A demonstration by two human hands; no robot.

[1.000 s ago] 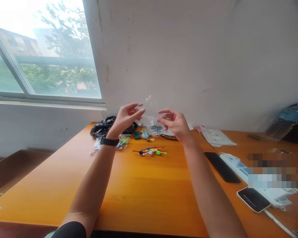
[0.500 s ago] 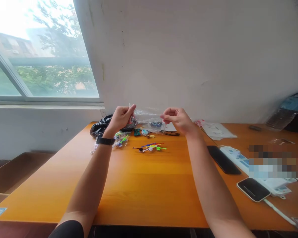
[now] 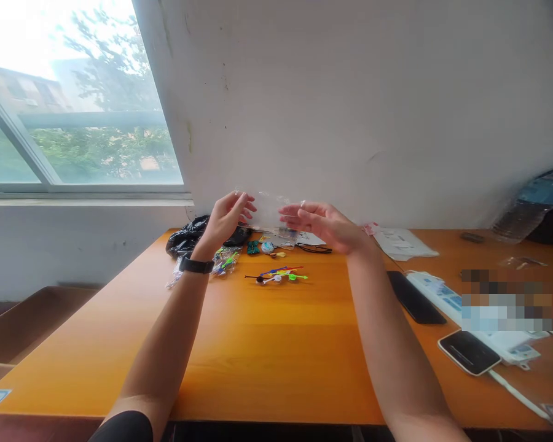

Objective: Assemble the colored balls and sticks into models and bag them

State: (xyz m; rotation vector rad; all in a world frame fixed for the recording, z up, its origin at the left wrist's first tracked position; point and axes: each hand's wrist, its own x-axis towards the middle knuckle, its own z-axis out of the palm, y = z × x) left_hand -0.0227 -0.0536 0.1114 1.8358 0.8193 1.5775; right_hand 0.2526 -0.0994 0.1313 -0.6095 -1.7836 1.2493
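Observation:
A clear plastic bag (image 3: 267, 212) hangs in the air between my two hands, above the far part of the table. My left hand (image 3: 225, 221) has its thumb against the bag's left side and its fingers loosely curled. On the other side, my right hand (image 3: 327, 226) stretches its fingers out flat toward the bag, touching it. The bag's see-through edges are hard to follow around the fingertips. Nearer me lies a small group of coloured plastic pieces with thin pointers (image 3: 279, 276), in black, white, green, blue and red.
Behind my left hand lie a black plastic bag (image 3: 184, 238) and a clear packet of coloured pieces (image 3: 225, 261). A green piece (image 3: 253, 247) and black cords (image 3: 313, 248) sit farther back. At right are a black phone (image 3: 415, 298), a power strip (image 3: 435, 291) and a white-edged device (image 3: 470, 352).
My right hand's fingers have opened from a pinch and reached left, closer to my left hand. The left fingers have loosened, and the bag is less stretched.

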